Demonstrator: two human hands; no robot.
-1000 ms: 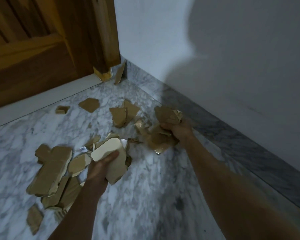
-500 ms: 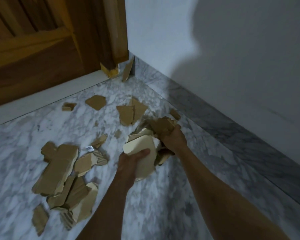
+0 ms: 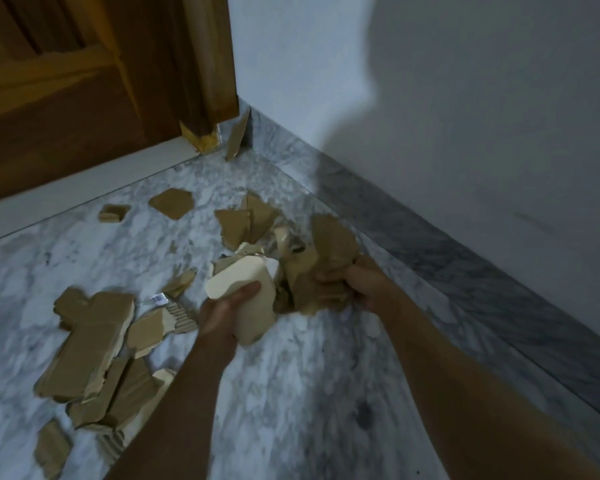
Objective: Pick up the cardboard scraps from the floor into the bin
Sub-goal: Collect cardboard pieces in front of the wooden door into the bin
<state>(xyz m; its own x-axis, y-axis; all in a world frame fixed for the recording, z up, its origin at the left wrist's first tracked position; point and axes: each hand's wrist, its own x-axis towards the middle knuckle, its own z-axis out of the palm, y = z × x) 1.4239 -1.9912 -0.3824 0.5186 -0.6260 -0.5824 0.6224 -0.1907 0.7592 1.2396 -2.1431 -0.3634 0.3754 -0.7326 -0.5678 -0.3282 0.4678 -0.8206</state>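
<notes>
Only the person's two forearms and hands show. Both forearms are bare from the lower frame edge to the wrists; no sleeve edge comes into view. The left hand [image 3: 222,311] wears nothing on what shows of it: wrist, back and thumb. The right hand [image 3: 359,284] likewise carries no glove, band or ring on the parts that show. The light is dim and the lower forearms are blurred, so fine surface detail there cannot be made out.
</notes>
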